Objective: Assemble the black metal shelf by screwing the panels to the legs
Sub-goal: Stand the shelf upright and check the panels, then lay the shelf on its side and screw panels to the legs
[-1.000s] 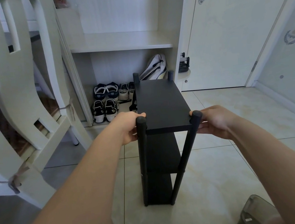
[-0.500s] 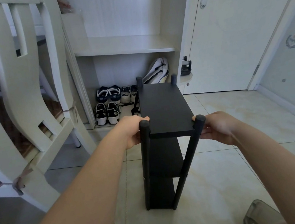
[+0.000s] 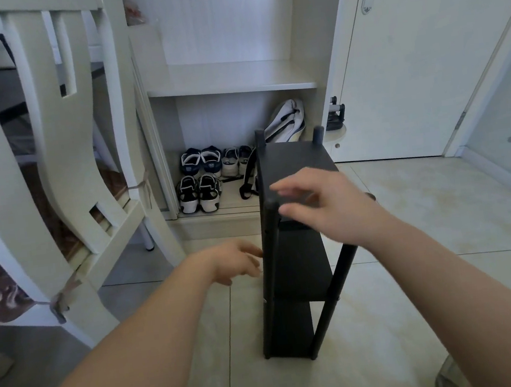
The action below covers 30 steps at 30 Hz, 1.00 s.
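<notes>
The black metal shelf (image 3: 292, 160) stands upright on the tiled floor, three panels fixed between round black legs. My right hand (image 3: 329, 207) hovers over the near end of the top panel, fingers spread and relaxed, holding nothing; it is blurred by motion. My left hand (image 3: 233, 261) hangs lower, just left of the near left leg (image 3: 270, 255), fingers loose and apart from it. The near right leg (image 3: 336, 295) is partly hidden behind my right wrist.
A white chair (image 3: 61, 151) stands close on the left. Behind the shelf is a white cabinet (image 3: 228, 81) with shoes (image 3: 200, 193) and a bag (image 3: 287, 119) in its lower bay. A white door (image 3: 408, 64) is at the right. A slipper (image 3: 447, 381) shows at bottom right.
Both hands have let go of the shelf's near legs. The left hand dropped down and away; the right hand moved left over the top panel. The shelf stands on the floor.
</notes>
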Motion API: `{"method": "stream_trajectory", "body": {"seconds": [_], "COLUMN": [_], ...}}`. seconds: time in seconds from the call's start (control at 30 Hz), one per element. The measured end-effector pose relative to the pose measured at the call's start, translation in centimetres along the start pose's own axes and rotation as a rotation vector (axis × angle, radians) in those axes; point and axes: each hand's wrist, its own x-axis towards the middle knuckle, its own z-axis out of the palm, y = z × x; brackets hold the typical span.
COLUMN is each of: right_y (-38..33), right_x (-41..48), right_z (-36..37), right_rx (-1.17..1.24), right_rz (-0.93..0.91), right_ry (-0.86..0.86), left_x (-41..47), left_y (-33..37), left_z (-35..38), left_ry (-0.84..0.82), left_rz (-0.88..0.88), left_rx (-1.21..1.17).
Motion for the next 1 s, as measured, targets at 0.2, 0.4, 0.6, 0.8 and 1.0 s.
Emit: {"method": "stream_trajectory", "body": {"seconds": [0.2, 0.4, 0.6, 0.8, 1.0], "right_y": [-1.2, -0.7, 3.7, 11.8, 19.9], "right_x": [0.6, 0.5, -1.3, -5.9, -12.4], "right_z": [1.7, 1.8, -1.0, -4.2, -7.9], "right_rx": [-0.169, -0.168, -0.043, 0.199, 0.379], "right_rz": [-0.012, -0.021, 0.091, 0.256, 0.519], "right_ry": [-0.061, 0.174, 0.485, 0.829, 0.917], "left_x": [3.0, 3.4, 4.6, 7.8, 13.0], "left_y": [-1.1, 0.2, 4.9, 10.6, 15.4], "left_z": [4.6, 4.7, 6.1, 11.4, 18.6], "left_ry": [0.236, 0.305, 0.395, 0.494, 0.493], "left_rz": [0.200, 0.294, 0.398, 0.547, 0.645], "left_rx": [0.091, 0.079, 0.220, 0.297, 0.635]}}
